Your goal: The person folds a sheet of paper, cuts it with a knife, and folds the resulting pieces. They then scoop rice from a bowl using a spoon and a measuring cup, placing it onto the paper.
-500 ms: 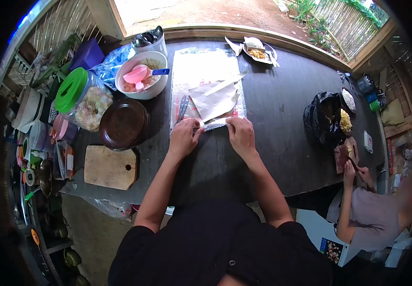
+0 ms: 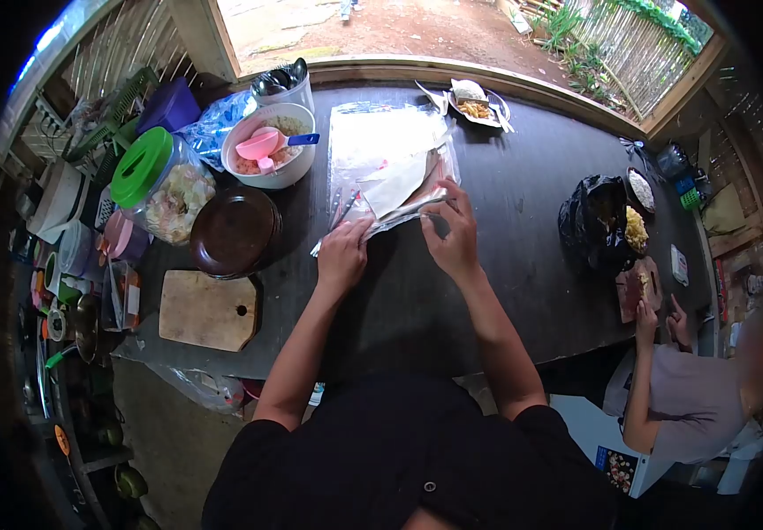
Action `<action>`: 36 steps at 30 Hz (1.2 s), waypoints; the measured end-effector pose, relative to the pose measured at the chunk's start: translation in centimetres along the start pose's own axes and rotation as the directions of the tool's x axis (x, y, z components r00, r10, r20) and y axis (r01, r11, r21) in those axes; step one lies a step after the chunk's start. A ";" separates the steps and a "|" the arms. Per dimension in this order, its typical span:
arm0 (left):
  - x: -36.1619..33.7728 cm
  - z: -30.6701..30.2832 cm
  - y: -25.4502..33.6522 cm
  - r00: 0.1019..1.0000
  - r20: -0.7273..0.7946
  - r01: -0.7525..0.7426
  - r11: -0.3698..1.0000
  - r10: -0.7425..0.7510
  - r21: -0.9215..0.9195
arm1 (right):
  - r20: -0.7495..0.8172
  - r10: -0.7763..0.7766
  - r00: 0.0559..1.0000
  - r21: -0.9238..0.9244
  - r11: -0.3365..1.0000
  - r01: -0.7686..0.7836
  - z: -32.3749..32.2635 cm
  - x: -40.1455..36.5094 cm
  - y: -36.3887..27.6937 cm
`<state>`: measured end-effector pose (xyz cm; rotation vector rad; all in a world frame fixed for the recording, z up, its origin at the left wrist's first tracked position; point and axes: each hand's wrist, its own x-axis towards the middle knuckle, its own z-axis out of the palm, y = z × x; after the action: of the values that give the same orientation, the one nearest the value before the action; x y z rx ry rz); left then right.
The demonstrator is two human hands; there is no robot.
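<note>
A clear plastic sheet (image 2: pixel 341 141) with red print lies on the dark table, and loose pieces of pale paper (image 2: pixel 396 187) rest on top of it. My left hand (image 2: pixel 343 256) is closed on the near left edge of the plastic, fingertips bent over it. My right hand (image 2: pixel 452 237) is at the near right edge; its thumb and fingers are spread apart, with the fingertips against the raised edge of the sheets. A slim metal tool (image 2: pixel 346 205), partly covered, lies by the left edge of the paper.
To the left are a wooden cutting board (image 2: pixel 207 311), stacked brown plates (image 2: pixel 233 231), a green-lidded jar (image 2: pixel 169 190) and a white bowl (image 2: pixel 297 168) with a pink scoop. A plate of food (image 2: pixel 480 113) sits at the back. At right, a co-worker's hands (image 2: pixel 648 322) are near a black bag (image 2: pixel 589 225).
My right hand has moved up from the near edge and its fingers have spread. The near edge of the sheets has lifted and shifted, partly covering the metal tool.
</note>
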<state>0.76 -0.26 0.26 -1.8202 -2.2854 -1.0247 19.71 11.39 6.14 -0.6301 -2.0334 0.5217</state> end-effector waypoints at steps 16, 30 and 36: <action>-1.0 0.9 1.7 0.997 0.041 0.070 0.925 -0.059 -0.373 | 0.230 0.731 0.643 0.719 0.317 -0.619 -1.3 4.1 2.9; 1.7 -2.3 4.0 0.997 0.064 -0.024 0.928 0.051 -0.371 | 0.055 0.398 0.916 -0.028 0.917 -0.397 -8.4 12.5 -2.1; 5.8 -4.5 3.6 0.983 -0.142 -0.149 0.948 0.113 -0.282 | 0.044 0.176 0.983 -0.194 0.967 -0.164 -11.6 14.1 -4.0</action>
<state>0.59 2.68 7.85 -1.9138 -1.9980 -1.4721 22.44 18.31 23.31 -0.9203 -2.1137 0.4543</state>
